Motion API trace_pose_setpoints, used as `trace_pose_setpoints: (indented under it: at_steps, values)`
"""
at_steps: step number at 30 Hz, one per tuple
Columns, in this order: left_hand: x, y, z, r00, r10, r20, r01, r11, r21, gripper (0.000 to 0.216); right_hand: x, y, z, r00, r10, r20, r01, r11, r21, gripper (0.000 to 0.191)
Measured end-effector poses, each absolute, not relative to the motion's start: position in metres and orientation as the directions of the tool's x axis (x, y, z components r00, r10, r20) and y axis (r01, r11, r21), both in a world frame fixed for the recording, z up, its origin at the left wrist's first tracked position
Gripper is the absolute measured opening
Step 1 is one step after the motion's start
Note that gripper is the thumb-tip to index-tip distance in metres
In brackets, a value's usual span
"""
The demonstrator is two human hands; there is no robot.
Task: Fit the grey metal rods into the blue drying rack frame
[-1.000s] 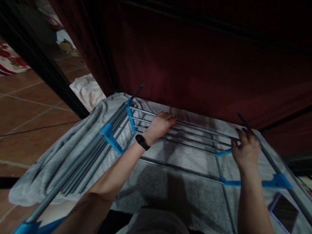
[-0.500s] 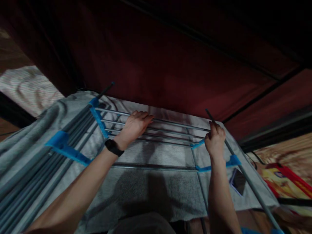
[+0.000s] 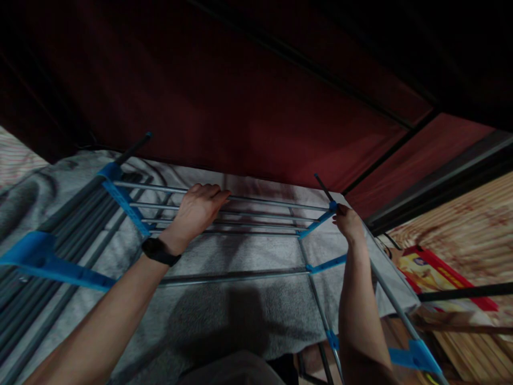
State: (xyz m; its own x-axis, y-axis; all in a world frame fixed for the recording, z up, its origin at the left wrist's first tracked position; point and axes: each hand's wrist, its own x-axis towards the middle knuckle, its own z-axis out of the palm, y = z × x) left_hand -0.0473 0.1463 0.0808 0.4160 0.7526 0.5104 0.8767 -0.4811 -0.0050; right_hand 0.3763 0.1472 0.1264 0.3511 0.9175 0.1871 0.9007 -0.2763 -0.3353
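Observation:
A folding drying rack (image 3: pixel 256 275) of grey metal rods and blue plastic joints lies spread in front of me, with a grey towel (image 3: pixel 224 310) under its rods. My left hand (image 3: pixel 198 208), with a black watch at the wrist, rests palm down on the far rods, fingers curled over the outermost one. My right hand (image 3: pixel 348 222) is closed around the rack's right side bar, near a blue joint at the far corner.
A dark red fabric wall (image 3: pixel 240 96) rises directly behind the rack. To the right lie a red and yellow printed item (image 3: pixel 433 272) and a wood-patterned surface (image 3: pixel 473 214). A striped cloth (image 3: pixel 16 155) shows at the far left edge.
The view has swung right, so the tiled floor at left has gone and the printed item has appeared. My right hand has moved up the side bar and closed on it. My left hand stays on the rods.

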Motion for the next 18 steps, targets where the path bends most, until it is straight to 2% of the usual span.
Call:
trace_pose_setpoints:
  at_steps: [9, 18]
  values:
    - [-0.0513, 0.1490, 0.0760, 0.416, 0.749, 0.516, 0.875, -0.484, -0.004, 0.030, 0.3703, 0.1444, 0.1290, 0.350, 0.910, 0.222, 0.910, -0.273, -0.313, 0.038]
    - [-0.0505, 0.1481, 0.0794, 0.415, 0.759, 0.502, 0.878, -0.479, -0.001, 0.034, 0.3737, 0.1479, 0.1212, 0.319, 0.911, 0.261, 0.948, -0.303, -0.101, 0.034]
